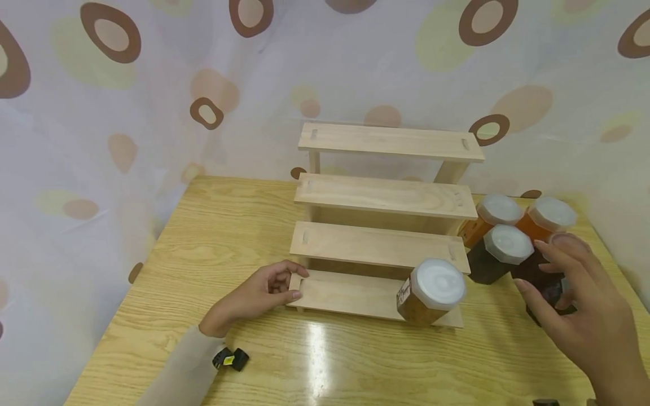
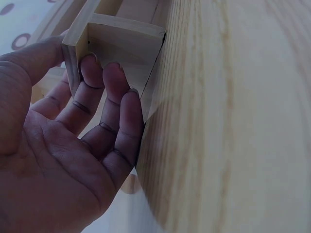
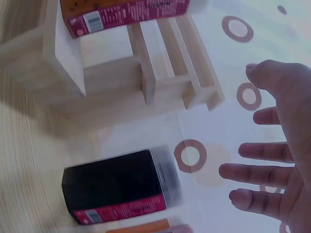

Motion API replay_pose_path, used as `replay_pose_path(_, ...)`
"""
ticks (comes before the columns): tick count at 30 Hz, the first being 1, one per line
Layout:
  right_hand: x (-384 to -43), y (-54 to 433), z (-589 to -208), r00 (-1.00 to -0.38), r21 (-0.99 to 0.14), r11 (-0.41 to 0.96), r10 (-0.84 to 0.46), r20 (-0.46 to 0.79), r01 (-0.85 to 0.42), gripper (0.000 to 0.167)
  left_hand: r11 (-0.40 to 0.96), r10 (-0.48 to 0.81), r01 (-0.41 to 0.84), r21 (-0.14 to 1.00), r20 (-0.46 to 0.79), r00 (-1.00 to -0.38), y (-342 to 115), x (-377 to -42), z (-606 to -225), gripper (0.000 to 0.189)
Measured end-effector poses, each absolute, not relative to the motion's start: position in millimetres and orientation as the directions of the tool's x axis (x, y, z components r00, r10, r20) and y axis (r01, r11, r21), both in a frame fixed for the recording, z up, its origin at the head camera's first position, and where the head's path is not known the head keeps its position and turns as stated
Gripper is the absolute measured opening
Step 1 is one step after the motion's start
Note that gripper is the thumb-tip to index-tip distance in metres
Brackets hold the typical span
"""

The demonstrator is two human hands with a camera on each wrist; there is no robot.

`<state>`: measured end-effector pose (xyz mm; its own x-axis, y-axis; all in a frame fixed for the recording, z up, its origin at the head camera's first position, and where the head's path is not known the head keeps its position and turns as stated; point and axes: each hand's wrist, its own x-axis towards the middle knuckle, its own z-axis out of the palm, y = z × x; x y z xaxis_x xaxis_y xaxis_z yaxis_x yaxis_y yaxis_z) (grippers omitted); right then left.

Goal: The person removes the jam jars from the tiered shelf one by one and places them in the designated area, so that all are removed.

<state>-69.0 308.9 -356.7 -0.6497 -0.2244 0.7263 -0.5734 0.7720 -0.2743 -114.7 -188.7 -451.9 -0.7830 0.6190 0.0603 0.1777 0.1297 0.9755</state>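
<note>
A four-tier stepped wooden rack [image 1: 386, 194] stands on the table. At the left end of its lowest shelf, my left hand [image 1: 261, 296] pinches the board, thumb on one face and fingers curled against the other, as the left wrist view [image 2: 73, 121] shows. One white-lidded jar with orange-brown contents [image 1: 424, 307] sits near the right end of that shelf. Over the jars to the right of the rack hovers my right hand [image 1: 589, 304], fingers spread and holding nothing. Nearest its fingertips is a jar with black contents [image 1: 490, 259]; a dark jar [image 1: 550, 296] is partly hidden beneath the hand.
Two jars with orange contents [image 1: 500, 208] stand behind the black one, close to the rack's right side. A patterned curtain [image 1: 254, 84] hangs behind the table [image 1: 228, 225]. A black strap piece [image 1: 231, 358] sits at the left cuff.
</note>
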Motion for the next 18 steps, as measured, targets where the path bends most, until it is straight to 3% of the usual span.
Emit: replay_pose_path(18, -77, 262, -357, -0.641, -0.354, 0.637, -0.297, 0.708, -0.685, 0.08, 0.128, 0.618, 0.174, 0.976, 0.059, -0.784, -189, -115, -453, 0.034)
